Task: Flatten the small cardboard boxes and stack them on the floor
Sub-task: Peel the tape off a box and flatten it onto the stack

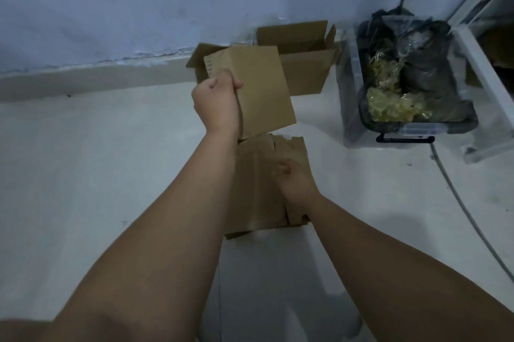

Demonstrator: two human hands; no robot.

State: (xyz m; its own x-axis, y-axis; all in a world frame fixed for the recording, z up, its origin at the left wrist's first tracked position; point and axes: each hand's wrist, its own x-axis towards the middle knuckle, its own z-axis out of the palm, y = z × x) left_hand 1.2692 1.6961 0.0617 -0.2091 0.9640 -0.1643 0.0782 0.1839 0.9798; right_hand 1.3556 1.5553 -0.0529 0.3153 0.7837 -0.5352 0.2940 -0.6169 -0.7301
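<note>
A stack of flattened boxes (258, 197) lies on the white floor (97, 174), its long axis running away from the person. The right hand (294, 179) rests on top of it, too blurred to tell whether the fingers grip or only press. Just beyond, the left hand (217, 103) grips a small cardboard box (264, 88) by its left edge. The box is held above the stack's far end, broad face up, long axis pointing away and leaning slightly left. Behind it, two open cardboard boxes (303, 69) stand against the wall (139, 7). To the right, a clear plastic bin (350, 96) holds black bags (428, 63) and yellowish crumpled plastic (395, 105).
</note>
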